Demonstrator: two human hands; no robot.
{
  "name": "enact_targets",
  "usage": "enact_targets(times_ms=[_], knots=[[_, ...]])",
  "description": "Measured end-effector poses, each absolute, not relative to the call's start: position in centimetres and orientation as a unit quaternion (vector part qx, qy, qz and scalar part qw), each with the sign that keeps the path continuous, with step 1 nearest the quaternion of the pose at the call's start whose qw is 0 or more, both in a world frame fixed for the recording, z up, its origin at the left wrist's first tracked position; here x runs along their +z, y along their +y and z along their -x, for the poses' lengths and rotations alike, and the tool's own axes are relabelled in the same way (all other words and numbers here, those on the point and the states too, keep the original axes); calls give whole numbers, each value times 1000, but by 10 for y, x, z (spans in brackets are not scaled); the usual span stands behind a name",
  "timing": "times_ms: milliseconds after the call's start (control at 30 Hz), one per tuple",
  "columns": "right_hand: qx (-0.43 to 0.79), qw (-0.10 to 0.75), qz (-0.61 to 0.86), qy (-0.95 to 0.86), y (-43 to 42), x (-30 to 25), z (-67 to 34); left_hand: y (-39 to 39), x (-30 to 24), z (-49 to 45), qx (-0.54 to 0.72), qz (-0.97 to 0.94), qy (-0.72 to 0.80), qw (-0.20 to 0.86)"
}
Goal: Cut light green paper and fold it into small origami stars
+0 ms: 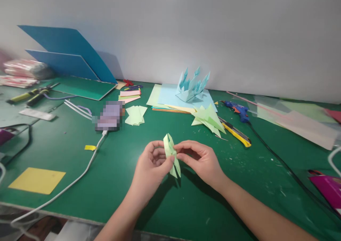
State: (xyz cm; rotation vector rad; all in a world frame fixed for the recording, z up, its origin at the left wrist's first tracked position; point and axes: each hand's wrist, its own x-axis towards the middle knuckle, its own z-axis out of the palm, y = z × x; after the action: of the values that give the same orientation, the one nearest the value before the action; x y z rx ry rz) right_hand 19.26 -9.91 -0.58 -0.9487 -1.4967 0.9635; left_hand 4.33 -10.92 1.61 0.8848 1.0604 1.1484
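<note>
A pale green folded paper piece [168,148] is held up above the green table, with narrow points hanging at its lower end. My left hand [153,166] grips it from the left, thumb in front and fingers curled behind. From the right, the thumb and fingertips of my right hand [204,162] pinch its edge. Beyond my hands lie a pile of folded light green paper pieces [209,118] and a stack of small light green sheets [135,114]. A blue origami model with several pointed tips [190,90] stands on light blue paper at the back.
A yellow utility knife [237,134] and a blue glue gun [237,109] with a black cord lie at the right. Left are a blurred-out device [109,116] on a white cable [89,162], a yellow sheet [37,180], pliers [34,94] and blue boards [71,52].
</note>
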Motion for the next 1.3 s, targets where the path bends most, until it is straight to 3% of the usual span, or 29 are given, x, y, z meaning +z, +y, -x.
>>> enact_targets(times_ms=[467, 1300], knots=[[260, 537, 392, -700, -100, -4, -193, -111, 17, -39, 478, -423, 479, 602], [190, 507, 394, -743, -101, -2, -194, -113, 16, -38, 468, -398, 476, 629]])
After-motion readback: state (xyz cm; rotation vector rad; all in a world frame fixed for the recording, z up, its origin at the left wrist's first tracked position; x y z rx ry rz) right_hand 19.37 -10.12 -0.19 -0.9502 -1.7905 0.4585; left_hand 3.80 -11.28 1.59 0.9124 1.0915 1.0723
